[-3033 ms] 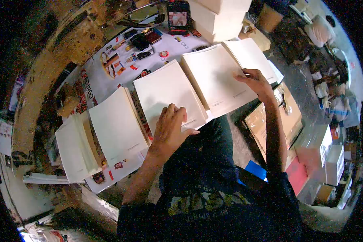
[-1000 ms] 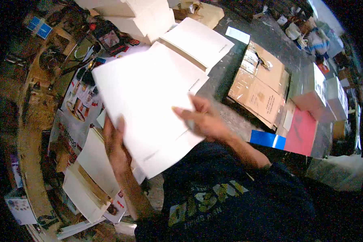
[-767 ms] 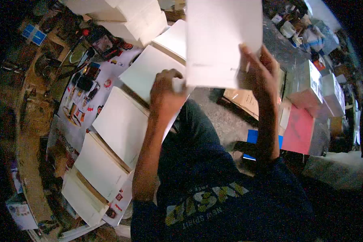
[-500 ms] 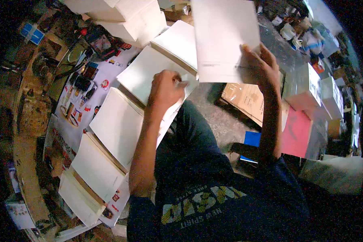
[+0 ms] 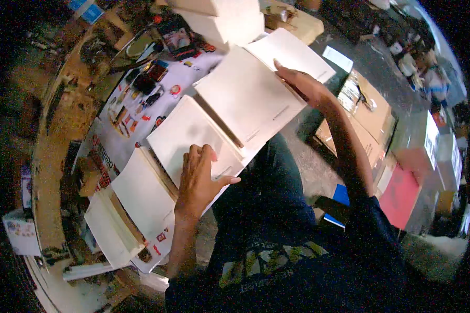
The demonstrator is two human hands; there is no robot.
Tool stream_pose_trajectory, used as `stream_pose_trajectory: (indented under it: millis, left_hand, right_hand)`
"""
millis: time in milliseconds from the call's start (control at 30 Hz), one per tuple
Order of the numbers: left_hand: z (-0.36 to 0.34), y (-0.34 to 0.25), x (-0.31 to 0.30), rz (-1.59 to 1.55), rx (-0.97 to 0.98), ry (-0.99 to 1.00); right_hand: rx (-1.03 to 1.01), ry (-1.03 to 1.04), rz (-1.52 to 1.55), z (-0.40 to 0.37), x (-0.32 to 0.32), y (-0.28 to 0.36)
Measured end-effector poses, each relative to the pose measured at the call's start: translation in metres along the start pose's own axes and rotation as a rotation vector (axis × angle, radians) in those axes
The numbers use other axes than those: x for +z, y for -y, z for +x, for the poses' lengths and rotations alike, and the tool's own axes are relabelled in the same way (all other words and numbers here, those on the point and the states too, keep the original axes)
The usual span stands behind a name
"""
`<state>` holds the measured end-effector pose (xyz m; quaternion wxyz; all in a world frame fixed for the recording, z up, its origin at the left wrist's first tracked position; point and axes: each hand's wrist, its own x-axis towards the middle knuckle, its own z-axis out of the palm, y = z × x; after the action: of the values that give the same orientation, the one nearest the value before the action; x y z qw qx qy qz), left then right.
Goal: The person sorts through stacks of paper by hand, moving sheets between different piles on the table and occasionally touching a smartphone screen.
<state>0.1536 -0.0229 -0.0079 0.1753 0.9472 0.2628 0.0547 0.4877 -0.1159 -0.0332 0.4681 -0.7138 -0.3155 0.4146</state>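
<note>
Several stacks of white paper lie in a slanting row on the printed white board. My right hand [image 5: 303, 87] rests along the right edge of the large white sheet stack [image 5: 250, 96], its fingers stretched out. Small printed lines show near that stack's lower edge. The farthest paper stack [image 5: 292, 52] lies just beyond those fingertips. My left hand [image 5: 197, 177] is over the middle paper stack [image 5: 185, 133], fingers loosely bent and thumb spread away, with nothing visible in it. Nearer to me are another paper stack [image 5: 141, 182] and the end stack [image 5: 109, 227].
White boxes [image 5: 222, 23] stand behind the row. The printed board [image 5: 125, 109] bears dark small items. To the right are a taped cardboard box [image 5: 368, 109], a pink-red sheet [image 5: 401, 195], more white boxes [image 5: 420, 146] and a blue item [image 5: 341, 194].
The white sheet or pad in my right hand has come down onto the row. My left hand has moved nearer to me and opened. The view has shifted.
</note>
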Motion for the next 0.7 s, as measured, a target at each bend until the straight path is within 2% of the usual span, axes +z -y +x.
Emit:
stream_pose_trajectory:
  millis: [67, 100, 133, 200, 233, 267, 333, 367, 400, 467, 533, 600, 667, 700]
  left_hand:
    - [-0.004, 0.015, -0.005, -0.263, 0.036, 0.040]
    - [-0.006, 0.019, -0.014, -0.328, 0.016, 0.082]
    - [-0.013, 0.025, -0.018, -0.333, 0.005, 0.071]
    - [-0.032, 0.039, -0.025, -0.619, -0.093, 0.019]
    - [-0.035, 0.036, -0.040, -0.674, -0.242, 0.052]
    - [-0.047, 0.053, -0.043, -0.700, -0.240, -0.028]
    - [-0.075, 0.079, -0.051, -0.809, -0.242, -0.152]
    - [-0.085, 0.079, -0.051, -0.811, -0.261, -0.162]
    - [-0.093, 0.078, -0.052, -0.647, -0.259, -0.158]
    - [-0.110, 0.072, -0.060, -0.319, -0.244, -0.148]
    - [-0.119, 0.074, -0.061, 0.000, -0.229, -0.130]
    - [-0.126, 0.096, -0.051, -0.084, -0.266, -0.111]
    - [-0.131, 0.115, -0.045, -0.253, -0.312, -0.055]
    - [-0.140, 0.115, -0.045, -0.186, -0.336, -0.099]
  right_hand:
    - [0.118, -0.181, -0.094, -0.005, 0.014, 0.010]
    - [-0.012, -0.167, -0.213, -0.020, 0.021, 0.017]
    - [-0.018, -0.155, -0.223, -0.025, 0.024, 0.019]
    - [-0.066, -0.145, -0.273, -0.030, 0.026, 0.024]
    - [-0.078, 0.010, -0.118, -0.034, 0.026, 0.040]
    - [-0.079, 0.028, -0.128, -0.023, 0.026, 0.027]
    - [-0.222, -0.139, 0.102, -0.006, 0.025, -0.016]
    - [-0.214, -0.012, 0.107, -0.027, 0.043, 0.022]
    - [-0.212, 0.005, 0.105, -0.031, 0.060, 0.020]
    - [-0.218, -0.132, 0.100, -0.042, 0.088, 0.017]
    - [-0.193, -0.056, 0.060, -0.051, 0.124, 0.031]
    - [-0.292, 0.078, 0.042, -0.037, 0.147, 0.009]
    - [-0.230, 0.042, 0.028, -0.043, 0.170, 0.015]
    - [-0.237, 0.063, 0.019, -0.052, 0.173, 0.023]
